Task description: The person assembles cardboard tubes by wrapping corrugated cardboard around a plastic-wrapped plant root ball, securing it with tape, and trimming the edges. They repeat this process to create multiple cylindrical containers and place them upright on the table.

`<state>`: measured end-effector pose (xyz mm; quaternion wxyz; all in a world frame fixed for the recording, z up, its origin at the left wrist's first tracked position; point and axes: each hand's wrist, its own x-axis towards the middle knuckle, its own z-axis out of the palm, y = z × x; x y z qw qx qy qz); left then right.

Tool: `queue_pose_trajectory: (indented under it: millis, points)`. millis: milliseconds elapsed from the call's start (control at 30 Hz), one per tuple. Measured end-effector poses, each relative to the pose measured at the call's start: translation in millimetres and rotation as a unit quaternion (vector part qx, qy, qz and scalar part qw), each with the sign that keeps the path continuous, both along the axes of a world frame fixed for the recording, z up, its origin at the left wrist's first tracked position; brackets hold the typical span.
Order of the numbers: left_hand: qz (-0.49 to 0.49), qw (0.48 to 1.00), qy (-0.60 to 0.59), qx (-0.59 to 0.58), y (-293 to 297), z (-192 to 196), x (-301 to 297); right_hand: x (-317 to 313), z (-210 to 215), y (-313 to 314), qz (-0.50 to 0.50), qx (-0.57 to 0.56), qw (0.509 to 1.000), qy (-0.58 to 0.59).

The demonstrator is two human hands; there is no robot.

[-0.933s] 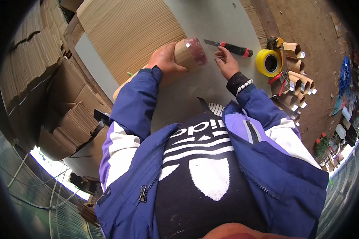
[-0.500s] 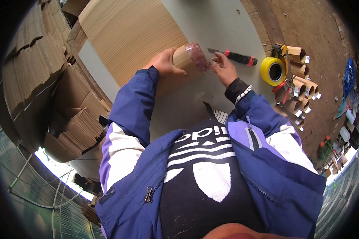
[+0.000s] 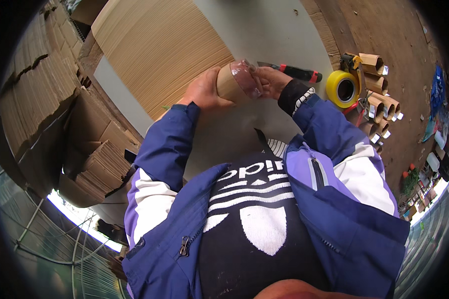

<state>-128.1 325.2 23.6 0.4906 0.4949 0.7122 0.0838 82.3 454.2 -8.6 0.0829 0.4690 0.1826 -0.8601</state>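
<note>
My left hand (image 3: 204,89) is wrapped round a short brown cardboard tube (image 3: 230,84), thumb on the near side. Shiny clear film or tape with a reddish tint (image 3: 245,75) covers the tube's right end. My right hand (image 3: 273,82) presses its bent fingers against that covered end; some fingertips are hidden behind it. Just beyond the right hand lies a utility knife (image 3: 299,73) with a black and red handle, its blade partly behind the hand. A stack of flat corrugated cardboard sheets (image 3: 159,47) lies beyond my left hand.
The pale tabletop (image 3: 264,30) has a wooden edge. At its right stand a yellow tape roll (image 3: 342,89), a yellow-handled tool (image 3: 353,62) and a red-handled tool (image 3: 354,108). Several cardboard tubes (image 3: 373,64) lie past the edge. Stacked cardboard (image 3: 40,94) fills the left.
My right hand has moved left and closed against the tube's covered end. The tube has shifted slightly toward me, still in my left hand.
</note>
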Motion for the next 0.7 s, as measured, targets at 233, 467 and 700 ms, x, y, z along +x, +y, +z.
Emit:
queue_pose_trajectory:
  millis: [233, 467, 700]
  points:
    - [-0.015, 0.999, 0.02, 0.023, -6.4, -1.8, 4.2, -9.9, 0.6, 3.3, 0.008, 0.026, 0.999, -0.033]
    - [-0.019, 0.999, 0.02, 0.044, -10.1, -5.9, 5.4, -8.7, -2.7, -5.5, -0.018, 0.079, 0.995, -0.057]
    - [0.001, 0.999, 0.001, 0.037, -4.1, -2.3, 4.7, -9.7, -3.3, -0.1, 0.046, 0.1, 0.991, -0.073]
